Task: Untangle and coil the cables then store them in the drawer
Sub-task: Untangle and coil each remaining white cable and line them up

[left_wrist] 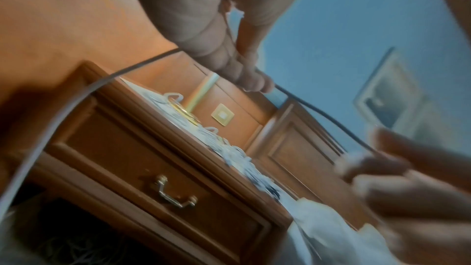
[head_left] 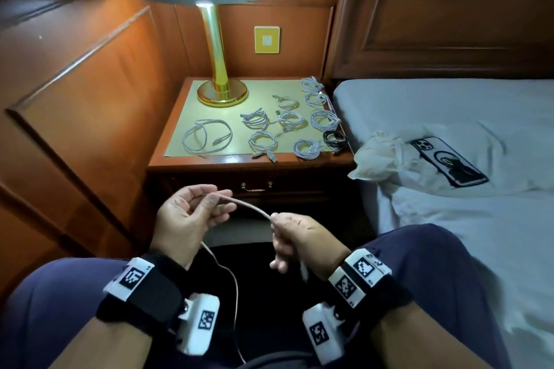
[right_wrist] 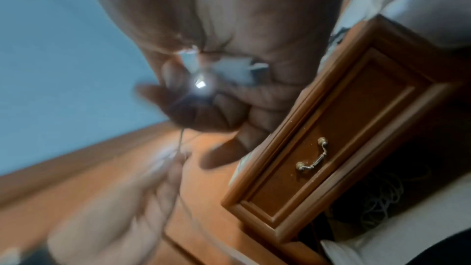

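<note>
one pale cable (head_left: 251,207) spans between the two hands above the lap: left hand (head_left: 192,214) pinches one stretch, right hand (head_left: 295,235) grips another. on the nightstand (head_left: 192,163): nine white coiled cables (head_left: 263,142), one black coil (head_left: 335,138), one lamp (head_left: 215,69). the wrist views alone show the closed drawer (left_wrist: 158,184) front and its handle (right_wrist: 312,154).

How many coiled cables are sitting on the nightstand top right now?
10 coiled cables on the nightstand: one large loose coil at left, eight white bundles from centre to the right edge, and one black coil at the front right. Overlaps may hide more.
</note>
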